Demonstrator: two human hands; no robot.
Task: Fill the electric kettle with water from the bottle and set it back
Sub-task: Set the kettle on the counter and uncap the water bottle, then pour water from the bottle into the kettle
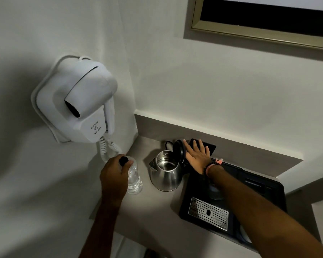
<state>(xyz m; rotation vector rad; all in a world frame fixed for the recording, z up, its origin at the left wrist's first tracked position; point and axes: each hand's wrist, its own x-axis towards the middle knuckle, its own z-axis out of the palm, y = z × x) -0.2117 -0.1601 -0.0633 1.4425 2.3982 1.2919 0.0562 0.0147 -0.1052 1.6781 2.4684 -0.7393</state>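
A steel electric kettle (166,174) stands on the grey counter (157,211) with its black lid (179,149) flipped up; the inside looks empty. To its left stands a clear plastic water bottle (134,180) with a black cap (123,161). My left hand (114,175) grips the bottle's top, fingers around the cap. My right hand (198,157) is spread flat with fingers apart just right of the raised lid, near the kettle's handle, holding nothing. A bead bracelet is on that wrist.
A black tray (268,189) with a perforated metal drip plate (208,214) lies right of the kettle under my right forearm. A white wall hair dryer (78,103) with a coiled cord (106,148) hangs left. A framed picture (259,23) hangs above.
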